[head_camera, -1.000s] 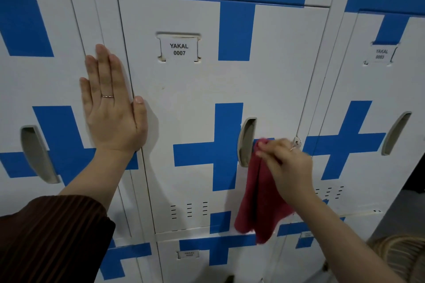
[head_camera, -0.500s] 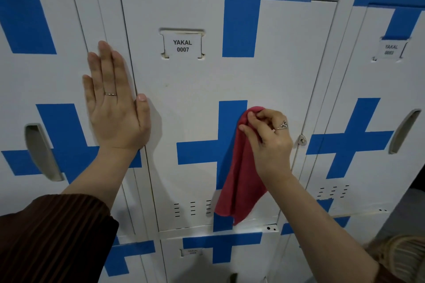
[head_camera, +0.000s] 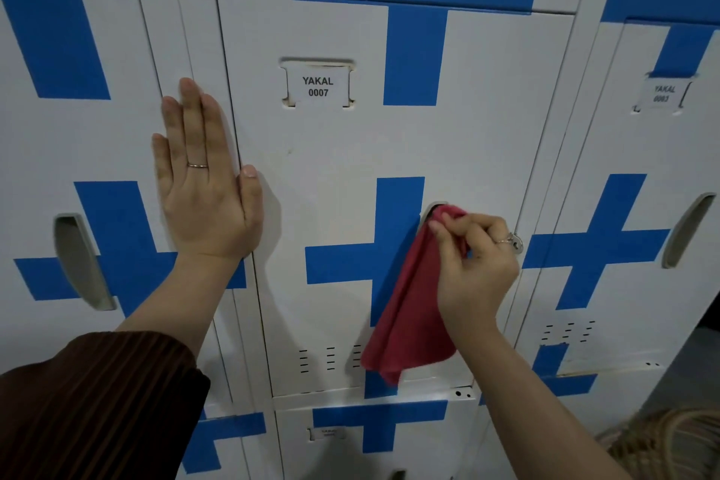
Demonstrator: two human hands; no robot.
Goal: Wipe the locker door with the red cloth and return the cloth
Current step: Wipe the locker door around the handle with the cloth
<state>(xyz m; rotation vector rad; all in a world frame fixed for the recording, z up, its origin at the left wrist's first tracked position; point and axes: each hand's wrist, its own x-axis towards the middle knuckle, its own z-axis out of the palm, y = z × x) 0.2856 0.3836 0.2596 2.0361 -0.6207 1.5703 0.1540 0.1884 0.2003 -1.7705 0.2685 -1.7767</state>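
The locker door (head_camera: 335, 152) is white with blue cross stripes and a label reading YAKAL 0007. My right hand (head_camera: 473, 265) pinches the top of the red cloth (head_camera: 413, 308) against the door at its recessed handle, which the cloth mostly covers. The rest of the cloth hangs down over the blue cross to the vent slots. My left hand (head_camera: 206, 183) lies flat with fingers together on the seam at the door's left edge, thumb resting on the door.
Closed lockers of the same pattern stand to the left (head_camera: 78, 152) and right (head_camera: 639, 175), each with a grey recessed handle. A lower locker (head_camera: 374, 436) sits beneath. A small lock (head_camera: 517, 245) is at the door's right edge. A woven basket (head_camera: 670, 444) shows at bottom right.
My right hand has carried the cloth up and left from the lock area across the blue cross, then right again to the handle recess. My left hand has stayed flat in place.
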